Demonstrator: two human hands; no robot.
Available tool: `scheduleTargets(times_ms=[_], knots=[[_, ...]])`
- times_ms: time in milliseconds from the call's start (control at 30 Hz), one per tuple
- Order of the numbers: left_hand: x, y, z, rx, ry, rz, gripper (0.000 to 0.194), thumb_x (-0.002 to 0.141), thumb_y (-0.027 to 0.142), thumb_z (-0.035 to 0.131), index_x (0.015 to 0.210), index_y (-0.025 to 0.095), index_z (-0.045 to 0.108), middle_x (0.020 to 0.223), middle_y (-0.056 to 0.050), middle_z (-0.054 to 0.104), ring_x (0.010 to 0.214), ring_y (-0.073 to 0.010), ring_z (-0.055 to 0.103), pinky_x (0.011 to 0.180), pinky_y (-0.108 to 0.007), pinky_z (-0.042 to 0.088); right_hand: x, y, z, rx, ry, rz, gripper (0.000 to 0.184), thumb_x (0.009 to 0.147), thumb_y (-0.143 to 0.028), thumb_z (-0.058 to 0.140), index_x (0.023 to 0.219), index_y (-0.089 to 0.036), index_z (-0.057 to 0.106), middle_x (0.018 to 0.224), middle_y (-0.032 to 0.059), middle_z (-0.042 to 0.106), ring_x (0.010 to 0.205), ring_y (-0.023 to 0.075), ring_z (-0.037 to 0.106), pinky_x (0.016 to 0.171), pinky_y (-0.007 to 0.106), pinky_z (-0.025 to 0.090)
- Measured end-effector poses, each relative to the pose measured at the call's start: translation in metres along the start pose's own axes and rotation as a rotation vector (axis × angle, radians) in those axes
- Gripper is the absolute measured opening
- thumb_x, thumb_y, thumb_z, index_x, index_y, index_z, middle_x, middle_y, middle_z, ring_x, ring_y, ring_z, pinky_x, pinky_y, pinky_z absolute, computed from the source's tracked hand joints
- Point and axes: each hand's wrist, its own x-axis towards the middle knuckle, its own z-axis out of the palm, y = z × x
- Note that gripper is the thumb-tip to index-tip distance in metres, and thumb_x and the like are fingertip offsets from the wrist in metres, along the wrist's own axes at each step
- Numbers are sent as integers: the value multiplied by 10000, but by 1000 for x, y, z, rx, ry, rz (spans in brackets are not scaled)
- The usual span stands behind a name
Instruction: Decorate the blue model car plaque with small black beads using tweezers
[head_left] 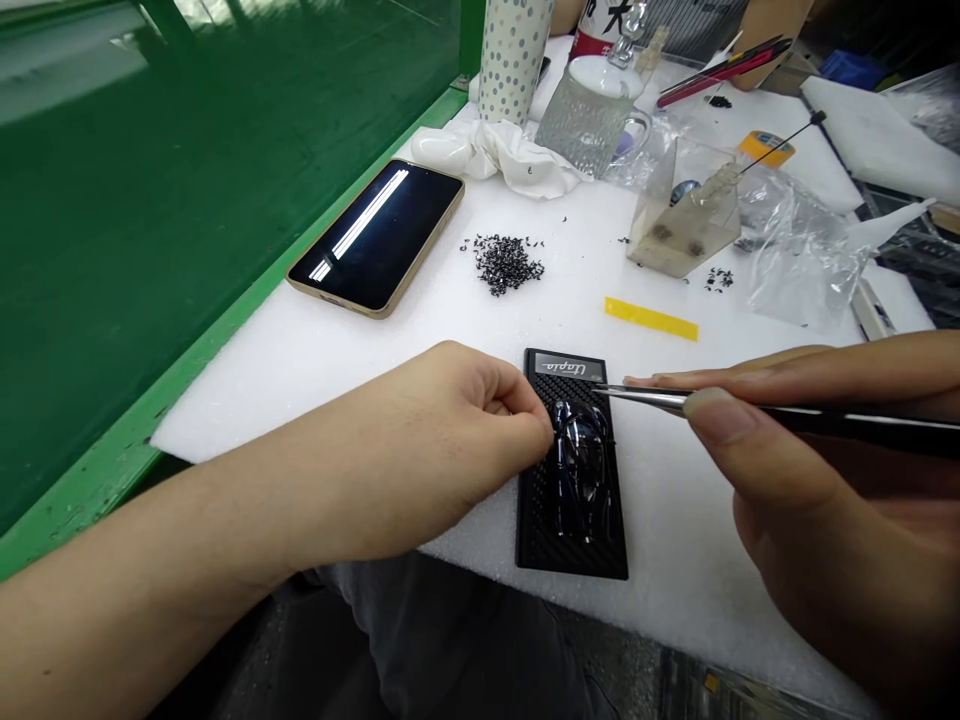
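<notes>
A small glossy dark model car (583,455) sits on a black textured display base (574,550) that has a silver "Utopia" nameplate (568,367) at its far end. My left hand (457,440) is closed at the left side of the car, thumb and forefinger together; whatever they grip is hidden. In my right hand (810,490) is a pair of tweezers (720,405), held from the right. Their tips reach over the base just past the front of the car. I cannot make out anything between the tips.
Beyond the base lie a pile of tiny black parts (508,264), a yellow tape strip (651,319) and a phone (379,238). Farther back stand a glass mug (585,115), a dotted cup (514,60) and a cloudy angular container (682,225). Plastic bags (806,255) lie right.
</notes>
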Motion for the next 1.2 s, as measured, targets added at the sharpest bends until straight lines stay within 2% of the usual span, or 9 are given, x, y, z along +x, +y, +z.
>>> scheduleTargets(times_ms=[367, 633, 700, 767, 900, 967, 1067, 1133, 1200], knots=[[0, -2, 2, -11, -5, -19, 244, 821, 460, 616, 756, 234, 687, 528, 60, 467, 406, -69, 354, 309, -146, 224, 9, 10, 2, 70, -38, -108, 117, 773, -231, 808, 791, -236, 692, 776, -11, 699, 720, 122, 676, 649, 261, 597], [2, -5, 0, -47, 10, -23, 234, 828, 435, 614, 747, 232, 695, 501, 66, 477, 377, -72, 397, 299, -155, 288, 11, 8, -1, -11, 33, -83, 162, 789, -345, 776, 851, -234, 676, 866, 10, 667, 744, 118, 642, 614, 275, 588], [-4, -11, 7, -1, 125, 44, 287, 850, 470, 576, 722, 232, 672, 494, 60, 495, 386, -85, 432, 312, -169, 297, 15, 9, 2, -20, 80, -99, 86, 845, -281, 695, 873, -206, 664, 943, 52, 662, 828, 139, 653, 722, 310, 597], [-12, -18, 22, 113, 358, 189, 347, 863, 511, 557, 669, 227, 605, 478, 59, 493, 392, -85, 433, 344, -177, 290, 23, 16, 7, 71, 173, -184, 72, 877, -183, 571, 847, -185, 636, 900, 65, 650, 832, 161, 679, 781, 360, 592], [-19, -26, 64, 579, 747, 359, 470, 700, 618, 727, 596, 224, 494, 444, 44, 496, 377, -104, 405, 425, -234, 189, 37, 40, 12, 308, 346, -477, 66, 867, -176, 558, 897, -173, 616, 722, -13, 569, 564, 119, 609, 507, 289, 433], [-18, -25, 81, 757, 858, 315, 450, 715, 588, 728, 597, 227, 486, 476, 13, 565, 402, -136, 463, 473, -256, 152, 39, 48, 12, 264, 236, -469, 190, 878, -173, 604, 1067, -186, 602, 756, -36, 568, 594, 98, 588, 529, 267, 432], [-24, -30, 89, 765, 927, 279, 350, 773, 467, 674, 610, 232, 472, 488, 23, 578, 417, -136, 498, 477, -258, 197, 38, 54, 5, 97, 61, -339, 344, 897, -282, 676, 1209, -239, 535, 835, -37, 625, 716, 114, 629, 628, 256, 500], [-41, -46, 82, 693, 973, 291, 326, 766, 428, 660, 608, 234, 451, 479, 51, 532, 409, -107, 473, 462, -242, 256, 34, 58, -2, -20, -10, -280, 352, 899, -474, 690, 1151, -265, 562, 878, -32, 674, 735, 127, 660, 638, 249, 523], [-69, -72, 64, 643, 1053, 238, 347, 796, 462, 625, 610, 237, 439, 484, 67, 487, 409, -89, 445, 453, -227, 291, 30, 66, -6, -141, -195, -330, 360, 914, -626, 606, 1015, -281, 618, 794, -49, 687, 609, 121, 639, 540, 246, 489]])
